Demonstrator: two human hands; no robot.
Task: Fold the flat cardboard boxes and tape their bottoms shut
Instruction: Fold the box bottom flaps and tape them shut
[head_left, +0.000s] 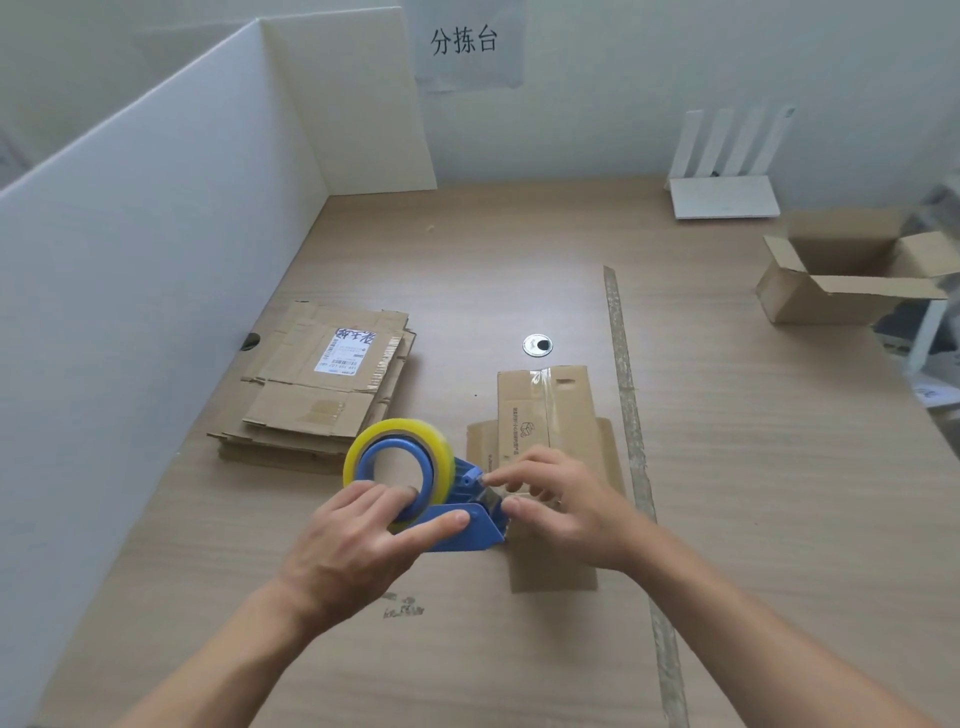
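- The left hand (363, 535) grips the blue tape dispenser (462, 527): its index finger lies straight along the blue body, and the other fingers curl into the hub of the yellowish tape roll (395, 447).
- The right hand (563, 501) pinches the loose tape end (491, 493) between thumb and forefinger, right at the dispenser's mouth.
- Both hands work just above the near part of a small cardboard box (545, 415), which sits on the wooden table (779, 467) with flaps spread to its left, right and near sides.
- 1 strip of clear tape (543, 387) already runs along the box's top face.
- A stack of flat cardboard boxes (322, 384) lies to the left of the small box, apart from it; the top sheet carries a white shipping label.
- A round metal grommet (537, 345) sits in the tabletop beyond the small box.
- A long worn tape line (623, 374) runs along the table just right of the box.
- 1 open cardboard box (841, 280) stands at the far right, well apart.
- A white router (724, 195) rests by the back wall.
- A white partition board (156, 260) borders the table's left side.
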